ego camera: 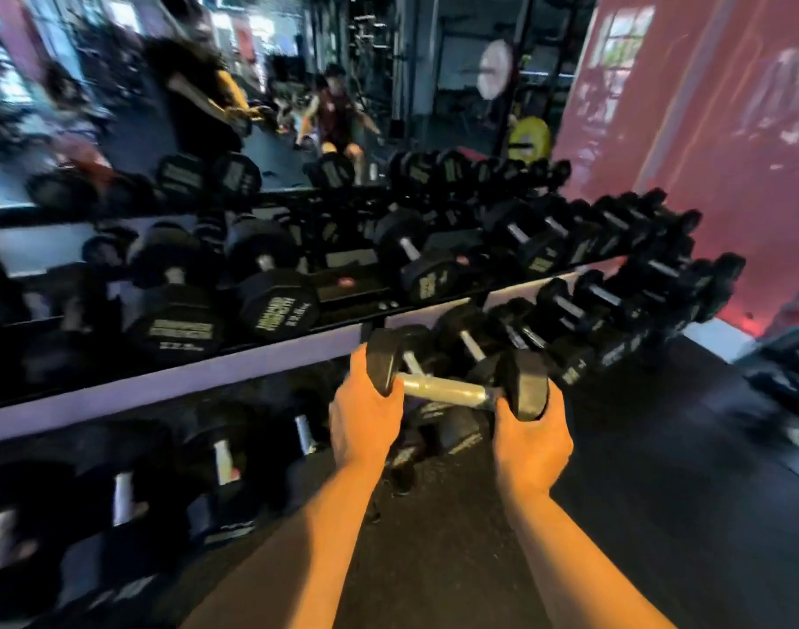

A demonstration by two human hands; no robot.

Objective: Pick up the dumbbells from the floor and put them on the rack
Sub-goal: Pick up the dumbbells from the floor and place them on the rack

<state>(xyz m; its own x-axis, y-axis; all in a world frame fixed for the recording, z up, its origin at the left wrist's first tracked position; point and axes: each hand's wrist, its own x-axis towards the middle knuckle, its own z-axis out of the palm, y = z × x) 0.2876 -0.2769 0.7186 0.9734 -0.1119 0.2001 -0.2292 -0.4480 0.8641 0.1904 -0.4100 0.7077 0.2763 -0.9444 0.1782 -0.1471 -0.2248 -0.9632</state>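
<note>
The person's left hand point(365, 413) and right hand point(531, 440) each cup one head of a dumbbell point(456, 385) carried clear of the floor point(638, 469), just before the rack point(170, 379); next, it seems, comes finding a free slot.

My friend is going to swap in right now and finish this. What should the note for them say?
Left hand: cupped around the left head of the black hex-ended dumbbell with the silver metal handle.
Right hand: cupped under its right head.
Where it is: the dumbbell is held crosswise in the air, in front of the tiered black dumbbell rack, near its middle shelf. It is not on a shelf yet.
Done: this dumbbell is off the dark rubber floor.
Left: set it on the rack, probably into the gap beside the similar small ones. The picture is too blurry to tell if more dumbbells lie loose on the floor.
</note>
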